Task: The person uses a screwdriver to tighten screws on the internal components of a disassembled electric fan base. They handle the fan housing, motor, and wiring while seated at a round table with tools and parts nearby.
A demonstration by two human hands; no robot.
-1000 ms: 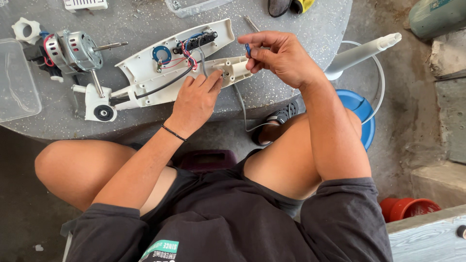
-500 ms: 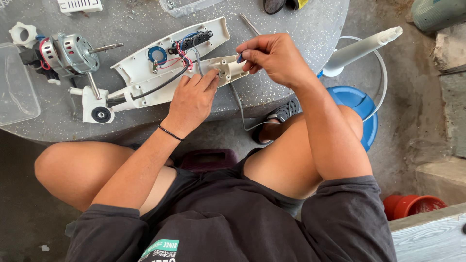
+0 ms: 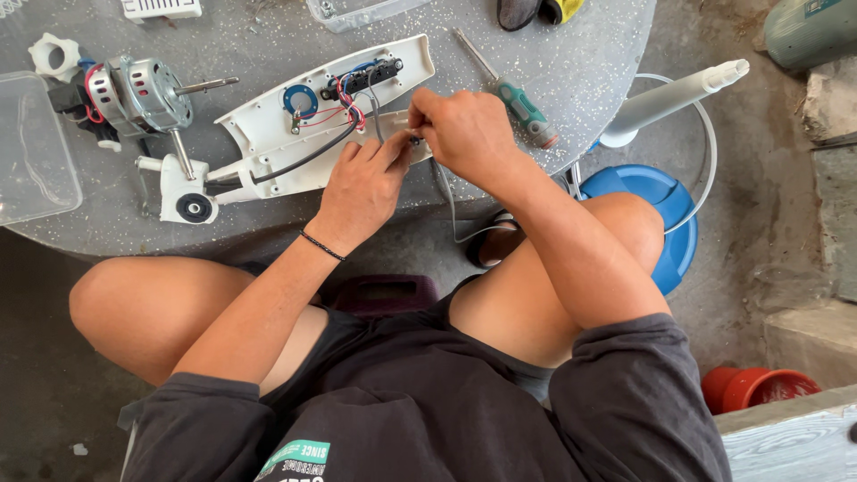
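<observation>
Both hands now pinch a small fitting at the near edge of the open white fan housing (image 3: pixel 268 134): the right hand (image 3: pixel 464 134) has put down the screwdriver (image 3: pixel 522 107), lying at its two o'clock, the left hand (image 3: pixel 361 187) steadying from six o'clock.

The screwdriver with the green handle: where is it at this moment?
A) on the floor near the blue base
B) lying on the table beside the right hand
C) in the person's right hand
B: the screwdriver lies free on the grey table, beside the right hand.
</observation>
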